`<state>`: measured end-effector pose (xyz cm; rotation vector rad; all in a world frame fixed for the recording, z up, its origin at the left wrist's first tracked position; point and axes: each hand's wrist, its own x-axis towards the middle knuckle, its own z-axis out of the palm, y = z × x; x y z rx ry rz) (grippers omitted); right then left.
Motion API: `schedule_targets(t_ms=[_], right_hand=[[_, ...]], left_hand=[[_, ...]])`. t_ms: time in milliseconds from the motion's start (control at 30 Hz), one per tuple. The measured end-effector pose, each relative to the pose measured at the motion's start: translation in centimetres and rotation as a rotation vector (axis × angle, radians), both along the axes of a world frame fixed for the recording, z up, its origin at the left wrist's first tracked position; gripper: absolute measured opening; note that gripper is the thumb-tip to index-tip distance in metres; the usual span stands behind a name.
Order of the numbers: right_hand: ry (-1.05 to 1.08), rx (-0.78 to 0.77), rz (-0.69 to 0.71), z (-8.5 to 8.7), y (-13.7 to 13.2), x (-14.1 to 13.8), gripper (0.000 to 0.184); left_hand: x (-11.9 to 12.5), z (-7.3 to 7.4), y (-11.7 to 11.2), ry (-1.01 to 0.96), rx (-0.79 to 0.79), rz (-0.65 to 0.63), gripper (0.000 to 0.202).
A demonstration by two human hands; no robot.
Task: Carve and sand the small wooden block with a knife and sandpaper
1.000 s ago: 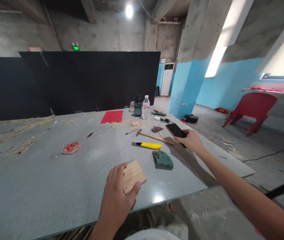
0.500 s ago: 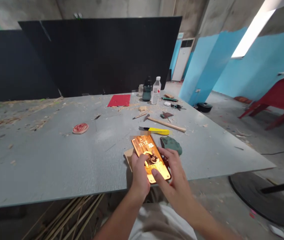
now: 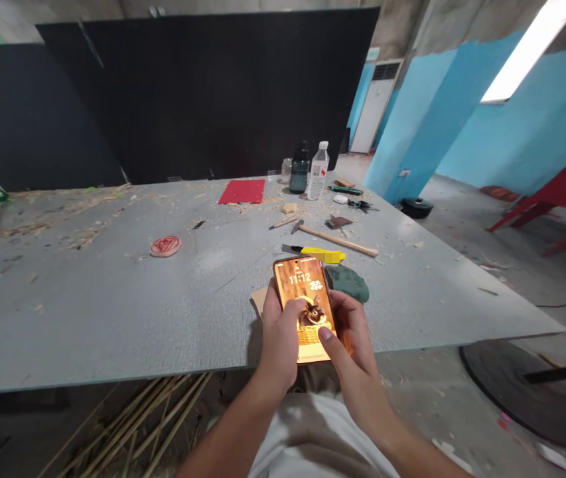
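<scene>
A lit smartphone (image 3: 307, 285) is held upright between both hands near the table's front edge; its lock screen reads 11:12 over a cat picture. My left hand (image 3: 280, 338) is closed around its left side, thumb over the screen. My right hand (image 3: 355, 338) wraps the lower right side, thumb on the glass. Just beyond the phone lies a yellow utility knife (image 3: 320, 253) with its blade out. A crumpled dark green cloth (image 3: 350, 283) rests by my right fingers. Behind my left hand a tan flat piece (image 3: 259, 300) is partly hidden.
On the grey table (image 3: 113, 318) lie a hammer (image 3: 337, 239), a round red-marked disc (image 3: 166, 246) and a red sheet (image 3: 241, 192). A clear water bottle (image 3: 318, 171) and a dark bottle (image 3: 299, 171) stand at the back. Thin sticks (image 3: 148, 425) lie below the table.
The phone has turned straighter in my hands and now faces me more squarely. My right hand has shifted along its side. The whole view has moved slightly.
</scene>
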<state>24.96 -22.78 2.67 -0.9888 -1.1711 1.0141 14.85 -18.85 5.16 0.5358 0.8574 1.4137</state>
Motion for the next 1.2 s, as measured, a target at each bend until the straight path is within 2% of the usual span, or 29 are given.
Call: schedule_targets(t_ms=[33,100,200,267,433,500,767,1000,1200], right_hand=[[0.004,-0.003,0.005,0.1,-0.1,-0.1,0.038],[0.004,-0.013,0.011,0.2,-0.3,-0.1,0.038],[0.003,-0.038,0.039,0.4,-0.3,-0.2,0.040],[0.003,-0.050,0.068,0.5,-0.2,-0.2,0.042],[0.045,-0.075,0.063,0.2,0.3,-0.1,0.045],[0.071,-0.103,0.058,0.0,0.5,0.0,0.046],[0.052,-0.178,0.103,0.5,1.1,0.5,0.054],[0.066,-0.206,0.104,0.7,1.3,0.6,0.061],[0.038,-0.219,0.170,1.3,1.3,1.3,0.061]], left_hand=[[0.0,-0.2,0.1,-0.032,-0.040,0.009,0.051],[0.1,-0.5,0.3,-0.118,-0.091,-0.025,0.070],[-0.1,-0.7,0.5,-0.189,-0.069,-0.121,0.087],[-0.3,-0.7,0.5,-0.172,-0.040,-0.121,0.082],[-0.6,-0.7,0.6,-0.138,-0.009,-0.031,0.049],[-0.6,-0.6,0.7,-0.155,-0.019,-0.027,0.042],[-1.1,-0.8,0.9,-0.166,-0.104,-0.087,0.044],[-1.2,-0.7,1.1,-0.168,-0.109,-0.120,0.044],[-1.3,-0.5,1.2,-0.205,-0.133,-0.126,0.048]])
